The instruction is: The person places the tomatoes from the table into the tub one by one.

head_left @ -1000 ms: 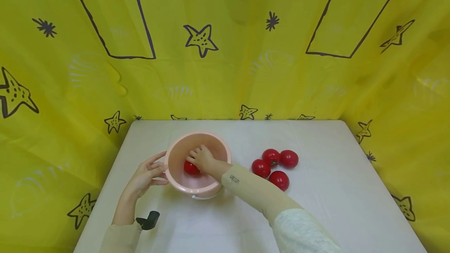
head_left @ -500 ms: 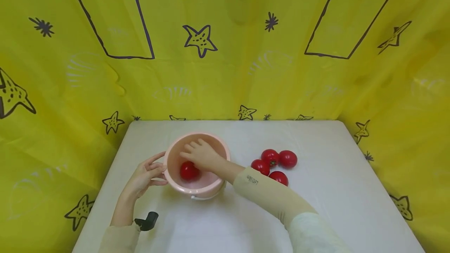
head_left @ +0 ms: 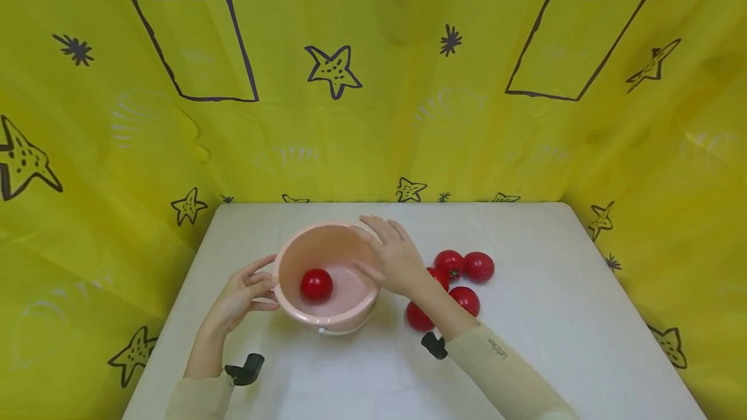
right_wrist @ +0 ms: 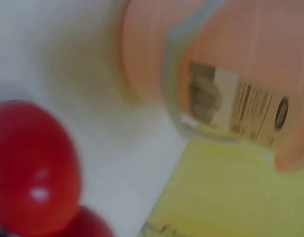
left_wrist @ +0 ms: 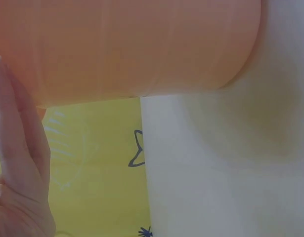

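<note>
A pink bucket (head_left: 329, 316) stands on the white table, its white handle hanging at the front. One red tomato (head_left: 316, 285) lies inside it on the bottom. My left hand (head_left: 242, 293) rests against the bucket's left side near the rim; its fingers (left_wrist: 23, 133) lie straight along the outer wall in the left wrist view. At the right rim my right hand (head_left: 393, 258) has its fingers spread, holding nothing, and overlaps the bucket's edge. Close to its wrist is a group of several tomatoes (head_left: 478, 267), partly hidden by the forearm.
The white table (head_left: 554, 329) reaches back to a yellow curtain (head_left: 385, 148) with drawn starfish, which also hangs at both sides. A black wrist mount (head_left: 245, 368) sits on the left wrist, another on the right. The bucket bears a printed label (right_wrist: 236, 103).
My right hand has let go of the tomato and come up out of the bucket to its right rim. The left hand has stayed in place.
</note>
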`<state>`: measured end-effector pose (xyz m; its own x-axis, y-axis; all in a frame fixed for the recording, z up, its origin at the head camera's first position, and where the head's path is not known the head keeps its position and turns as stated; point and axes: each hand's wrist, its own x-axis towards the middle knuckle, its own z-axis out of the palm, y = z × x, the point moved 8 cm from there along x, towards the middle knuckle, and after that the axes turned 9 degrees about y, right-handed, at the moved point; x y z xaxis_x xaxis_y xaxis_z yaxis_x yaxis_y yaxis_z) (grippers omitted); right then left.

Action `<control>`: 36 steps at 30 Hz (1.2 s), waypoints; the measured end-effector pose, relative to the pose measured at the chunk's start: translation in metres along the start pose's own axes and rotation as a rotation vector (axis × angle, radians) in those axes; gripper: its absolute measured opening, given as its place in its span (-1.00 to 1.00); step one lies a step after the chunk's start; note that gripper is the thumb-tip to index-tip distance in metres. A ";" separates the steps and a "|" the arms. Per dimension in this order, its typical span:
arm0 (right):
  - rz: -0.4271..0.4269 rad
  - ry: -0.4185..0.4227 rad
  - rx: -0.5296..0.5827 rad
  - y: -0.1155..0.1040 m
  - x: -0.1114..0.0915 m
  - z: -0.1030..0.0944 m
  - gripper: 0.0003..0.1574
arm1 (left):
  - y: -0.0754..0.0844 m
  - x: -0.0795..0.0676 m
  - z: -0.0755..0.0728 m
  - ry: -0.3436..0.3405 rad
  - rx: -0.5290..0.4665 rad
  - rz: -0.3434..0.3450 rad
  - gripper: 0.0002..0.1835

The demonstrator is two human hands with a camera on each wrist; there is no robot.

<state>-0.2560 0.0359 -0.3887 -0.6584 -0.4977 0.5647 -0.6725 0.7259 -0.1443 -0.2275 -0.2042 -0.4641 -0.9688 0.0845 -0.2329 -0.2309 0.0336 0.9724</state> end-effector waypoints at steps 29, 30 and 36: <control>0.624 -0.049 -0.064 0.114 -0.231 -0.007 0.15 | 0.001 -0.001 0.002 -0.015 -0.041 0.009 -0.33; 0.634 -0.046 -0.060 0.114 -0.233 -0.006 0.14 | 0.001 -0.001 0.002 -0.017 -0.044 0.014 -0.33; 0.684 -0.071 -0.040 0.120 -0.235 0.003 0.13 | 0.000 -0.002 0.000 -0.018 -0.064 0.011 -0.33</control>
<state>-0.1832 0.2390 -0.5415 -0.9519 0.0498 0.3023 -0.0856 0.9043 -0.4183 -0.2258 -0.2039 -0.4637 -0.9697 0.1027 -0.2219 -0.2261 -0.0308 0.9736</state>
